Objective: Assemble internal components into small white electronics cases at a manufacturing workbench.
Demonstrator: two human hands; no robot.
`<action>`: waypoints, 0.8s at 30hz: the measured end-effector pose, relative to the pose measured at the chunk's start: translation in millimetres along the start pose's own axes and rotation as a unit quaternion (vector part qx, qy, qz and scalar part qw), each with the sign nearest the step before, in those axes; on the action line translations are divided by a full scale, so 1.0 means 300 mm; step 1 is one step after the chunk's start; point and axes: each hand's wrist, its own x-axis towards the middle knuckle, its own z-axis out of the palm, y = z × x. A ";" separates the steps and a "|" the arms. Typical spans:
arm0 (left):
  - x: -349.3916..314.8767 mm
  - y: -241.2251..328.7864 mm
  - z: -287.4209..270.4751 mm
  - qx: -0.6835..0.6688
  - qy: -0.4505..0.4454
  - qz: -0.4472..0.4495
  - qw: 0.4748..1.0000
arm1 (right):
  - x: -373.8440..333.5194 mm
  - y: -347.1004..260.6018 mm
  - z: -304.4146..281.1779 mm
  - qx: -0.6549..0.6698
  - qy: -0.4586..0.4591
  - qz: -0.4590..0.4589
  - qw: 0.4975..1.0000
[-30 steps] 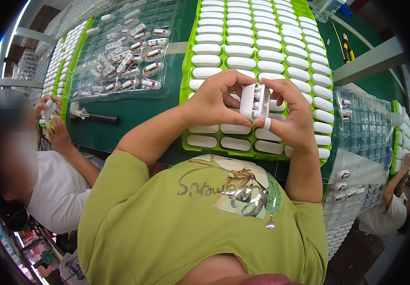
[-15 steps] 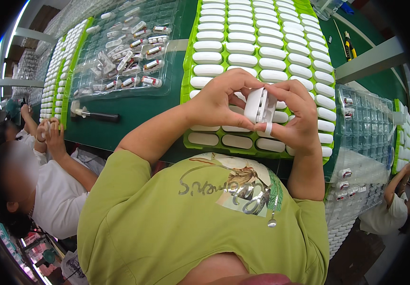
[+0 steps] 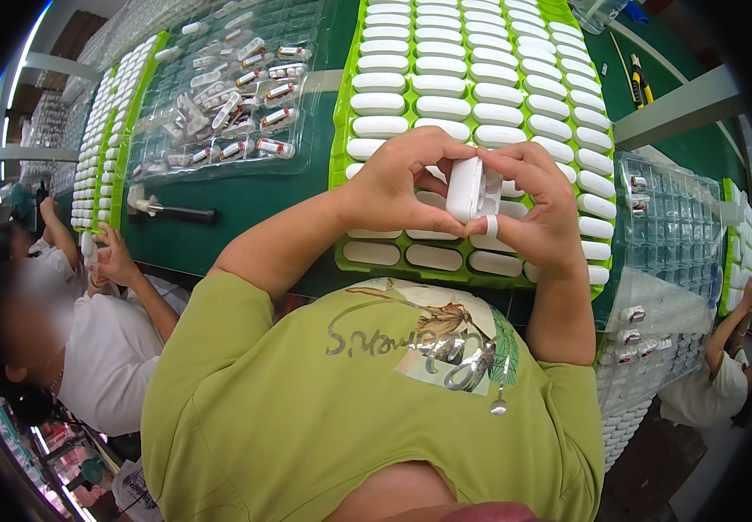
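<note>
A white earbud charging case [image 3: 463, 190] is held upright between my two hands, above the near part of a green tray [image 3: 339, 170]. My left hand [image 3: 400, 181] pinches its left side, thumb below and fingers above. On the other side my right hand [image 3: 540, 202] grips it the same way, with a white band [image 3: 492, 226] around the thumb. Pale inner parts of the case show on its right side, partly hidden by my fingers. Rows of similar rounded white cases [image 3: 441, 85] fill the tray's slots under and beyond my hands.
Left of the tray lies a hammer [image 3: 176, 211] with a black handle. Behind it, a clear plastic tray [image 3: 145, 165] carries small red-and-silver parts. Another clear tray [image 3: 676, 230] is at the right, near a metal post [image 3: 685, 109]. Co-workers sit at left [image 3: 110, 374] and right [image 3: 705, 391].
The case has turned slightly between my hands, and the dark gap seen along its parts no longer shows. My hands stay in nearly the same place. The left co-worker's hands have moved.
</note>
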 end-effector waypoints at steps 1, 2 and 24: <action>-0.001 0.006 -0.003 0.013 0.003 0.004 1.000 | 0.003 -0.003 -0.003 0.009 -0.005 0.001 1.000; -0.003 0.008 -0.005 0.026 0.006 0.007 1.000 | 0.004 -0.004 -0.006 0.018 -0.010 0.002 1.000; 0.033 -0.079 -0.034 0.020 0.084 -0.006 0.996 | -0.004 0.056 0.008 -0.025 0.023 -0.061 0.998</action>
